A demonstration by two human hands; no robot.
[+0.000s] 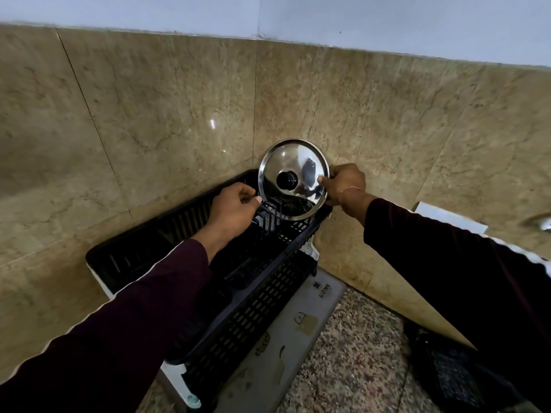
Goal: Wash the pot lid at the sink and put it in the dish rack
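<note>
The right hand (343, 183) pinches the steel lid (293, 178) upright over the black dish rack (262, 281); the left hand (235, 210), fingers curled, grips the rack's prongs.

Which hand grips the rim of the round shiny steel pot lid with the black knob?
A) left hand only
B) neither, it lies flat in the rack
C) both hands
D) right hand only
D: the right hand pinches the right edge of the round shiny steel pot lid, held upright at the far end of the black plastic dish rack, while the left hand is closed on something in the rack, not the lid.
</note>
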